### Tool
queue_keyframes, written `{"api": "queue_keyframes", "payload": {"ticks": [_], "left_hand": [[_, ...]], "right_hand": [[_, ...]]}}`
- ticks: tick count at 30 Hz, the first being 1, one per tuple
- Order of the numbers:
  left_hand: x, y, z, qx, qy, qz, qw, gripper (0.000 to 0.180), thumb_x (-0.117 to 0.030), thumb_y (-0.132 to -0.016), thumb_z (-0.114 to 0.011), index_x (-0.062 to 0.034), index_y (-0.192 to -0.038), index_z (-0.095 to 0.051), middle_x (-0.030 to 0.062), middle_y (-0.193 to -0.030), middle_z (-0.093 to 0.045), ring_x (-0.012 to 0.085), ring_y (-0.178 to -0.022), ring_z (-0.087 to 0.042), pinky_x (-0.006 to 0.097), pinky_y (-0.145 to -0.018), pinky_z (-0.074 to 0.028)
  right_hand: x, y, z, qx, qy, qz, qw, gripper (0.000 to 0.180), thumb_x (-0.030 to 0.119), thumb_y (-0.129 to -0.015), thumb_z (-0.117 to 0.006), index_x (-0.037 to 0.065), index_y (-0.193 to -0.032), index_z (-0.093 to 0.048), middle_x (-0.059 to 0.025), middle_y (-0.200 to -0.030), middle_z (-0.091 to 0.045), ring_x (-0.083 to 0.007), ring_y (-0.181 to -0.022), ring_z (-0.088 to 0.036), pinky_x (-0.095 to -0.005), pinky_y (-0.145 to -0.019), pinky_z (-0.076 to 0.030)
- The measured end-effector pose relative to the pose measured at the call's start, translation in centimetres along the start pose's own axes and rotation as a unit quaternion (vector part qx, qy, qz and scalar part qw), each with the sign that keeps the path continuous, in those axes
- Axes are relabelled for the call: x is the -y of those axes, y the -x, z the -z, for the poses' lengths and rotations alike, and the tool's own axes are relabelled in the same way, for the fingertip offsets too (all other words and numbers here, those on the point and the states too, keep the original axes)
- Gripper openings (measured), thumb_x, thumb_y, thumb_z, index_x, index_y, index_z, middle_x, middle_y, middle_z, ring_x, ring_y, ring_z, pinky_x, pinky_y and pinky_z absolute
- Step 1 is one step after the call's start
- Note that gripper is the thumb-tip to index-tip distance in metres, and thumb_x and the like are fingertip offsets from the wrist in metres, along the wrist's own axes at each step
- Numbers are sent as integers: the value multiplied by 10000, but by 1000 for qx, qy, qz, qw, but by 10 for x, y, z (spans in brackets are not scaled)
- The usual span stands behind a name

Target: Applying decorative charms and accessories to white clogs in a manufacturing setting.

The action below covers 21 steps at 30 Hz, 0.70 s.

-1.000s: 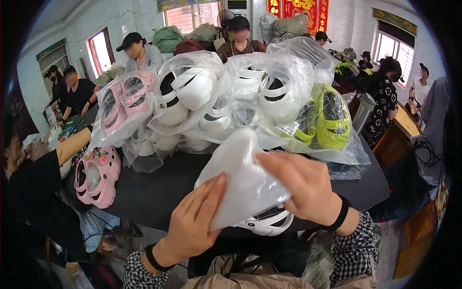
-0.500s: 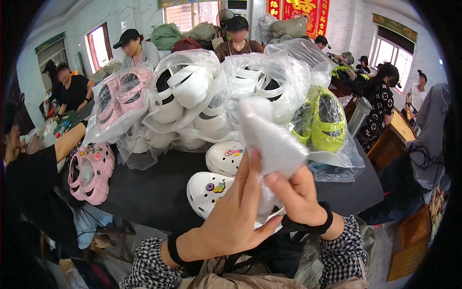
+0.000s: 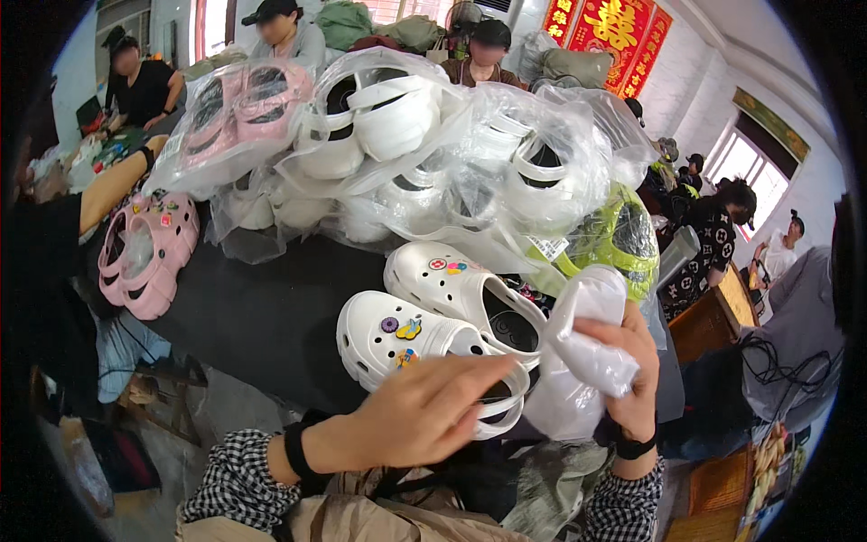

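Loose black-and-white checked sleeves point(image 3: 237, 486) are worn with plain black wristbands point(image 3: 296, 451) and creased beige clothing point(image 3: 384, 519).

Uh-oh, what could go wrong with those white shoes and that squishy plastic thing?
The crumpled white plastic bundle is held only by the right hand, so it might slip.

The left hand is right by the little charms on the nearer white clog; a bump could perhaps knock one loose.

Behind, the bagged shoes are heaped high in slippery plastic, so some might slide down.
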<state>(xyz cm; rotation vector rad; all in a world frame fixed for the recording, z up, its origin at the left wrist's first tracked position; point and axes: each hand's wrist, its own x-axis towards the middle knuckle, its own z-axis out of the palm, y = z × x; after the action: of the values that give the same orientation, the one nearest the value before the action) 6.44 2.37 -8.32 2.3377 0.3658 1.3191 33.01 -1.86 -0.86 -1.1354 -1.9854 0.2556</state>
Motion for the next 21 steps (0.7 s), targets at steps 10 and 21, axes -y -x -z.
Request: {"api": "queue_keyframes", "payload": {"ticks": [10, 21], "left_hand": [[-8, 36, -46, 53, -265, -41, 962, 505, -335, -886, -676, 40, -1221, -633, 138, -1113, -648, 267, -1108, -594, 396, -986, -448], [-16, 51, -69, 84, -305, -63, 946, 408, -224, -922, -548, -34, -1261, -673, 160, -1436, -579, 261, -1246, -585, 391, -1064, -452]], "right_hand": [[10, -38, -12, 139, 151, 122, 971, 407, 23, -729, -749, 42, -1126, -661, -113, -962, -694, -324, -846, -666, -392, -758, -553], [11, -39, -65, 213, 356, 212, 885, 175, 140, -746, -658, 86, -909, -626, -34, -890, -533, -189, -770, -596, -329, -663, -506]]}}
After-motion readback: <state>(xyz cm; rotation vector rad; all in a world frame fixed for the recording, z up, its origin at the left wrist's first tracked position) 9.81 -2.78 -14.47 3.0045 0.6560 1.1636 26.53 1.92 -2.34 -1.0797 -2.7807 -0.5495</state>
